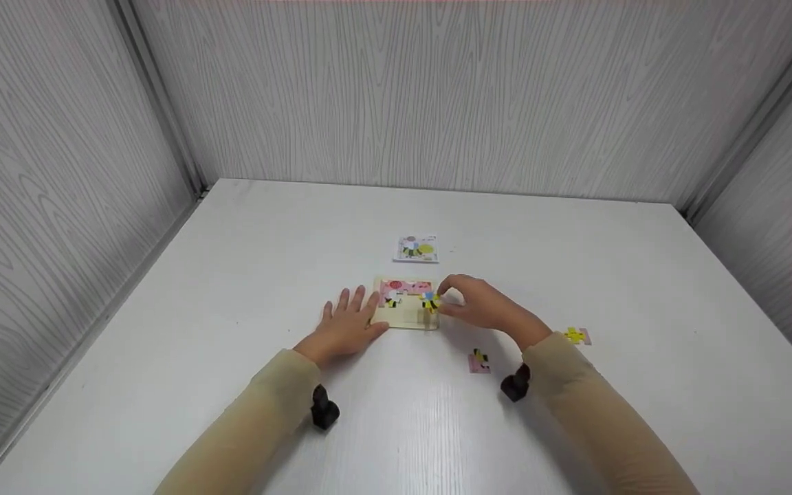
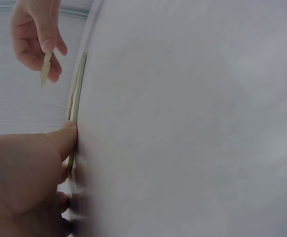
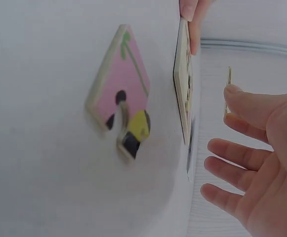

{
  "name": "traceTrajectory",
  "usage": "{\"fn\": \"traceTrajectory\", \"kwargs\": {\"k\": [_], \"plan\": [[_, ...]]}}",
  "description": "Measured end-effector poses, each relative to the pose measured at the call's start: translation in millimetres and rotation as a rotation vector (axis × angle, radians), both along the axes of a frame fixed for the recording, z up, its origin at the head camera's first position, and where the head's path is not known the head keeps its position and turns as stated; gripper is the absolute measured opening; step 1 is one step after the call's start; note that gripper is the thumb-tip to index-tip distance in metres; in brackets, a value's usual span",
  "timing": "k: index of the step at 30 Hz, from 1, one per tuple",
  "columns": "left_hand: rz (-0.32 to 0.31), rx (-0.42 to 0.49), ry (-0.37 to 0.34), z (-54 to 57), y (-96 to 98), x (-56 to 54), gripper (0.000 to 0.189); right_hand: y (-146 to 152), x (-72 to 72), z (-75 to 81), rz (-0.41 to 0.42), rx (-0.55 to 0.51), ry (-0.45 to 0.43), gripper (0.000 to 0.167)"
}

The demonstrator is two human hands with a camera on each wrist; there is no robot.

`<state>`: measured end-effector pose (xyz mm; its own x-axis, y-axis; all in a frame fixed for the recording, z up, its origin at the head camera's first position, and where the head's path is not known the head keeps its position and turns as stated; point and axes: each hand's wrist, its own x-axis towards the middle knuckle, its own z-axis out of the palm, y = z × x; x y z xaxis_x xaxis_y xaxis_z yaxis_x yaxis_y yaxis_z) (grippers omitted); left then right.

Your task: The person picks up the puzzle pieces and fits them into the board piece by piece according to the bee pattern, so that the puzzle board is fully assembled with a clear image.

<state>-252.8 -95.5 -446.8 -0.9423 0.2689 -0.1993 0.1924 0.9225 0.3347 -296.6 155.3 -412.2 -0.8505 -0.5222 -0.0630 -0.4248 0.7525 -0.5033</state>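
My right hand point(image 1: 478, 302) pinches a bee puzzle piece point(image 1: 429, 301) above the puzzle board's point(image 1: 393, 318) right side, my spread left hand point(image 1: 348, 328) at its left edge; tilt, hard to judge, could jam the tabs.

No text, number or sign can be read. Tiny marks on the white rectangular card with a coloured picture point(image 1: 416, 250) and on the pale wooden rectangular puzzle board point(image 1: 393, 318) are too small to tell as lettering or drawing.
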Motion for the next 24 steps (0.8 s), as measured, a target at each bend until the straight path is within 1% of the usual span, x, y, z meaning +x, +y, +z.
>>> {"fn": "traceTrajectory", "kwargs": {"k": [5,12,19,24], "plan": [[0.002,0.003,-0.006,-0.4,0.4,1.3,0.069,-12.0,-4.4,-2.0,0.002,0.014,-0.009,0.028],[-0.002,-0.007,-0.003,1.6,0.2,0.4,0.069,-29.8,-10.2,-1.1,-0.042,0.074,-0.016,0.029],[-0.007,-0.035,0.014,-0.1,0.3,-1.3,0.069,-42.6,-18.0,-6.3,-0.028,0.109,-0.008,0.029],[-0.002,-0.035,0.011,0.1,0.4,-1.1,0.069,-48.7,-19.9,-8.7,-0.028,0.152,0.002,0.029]]}}
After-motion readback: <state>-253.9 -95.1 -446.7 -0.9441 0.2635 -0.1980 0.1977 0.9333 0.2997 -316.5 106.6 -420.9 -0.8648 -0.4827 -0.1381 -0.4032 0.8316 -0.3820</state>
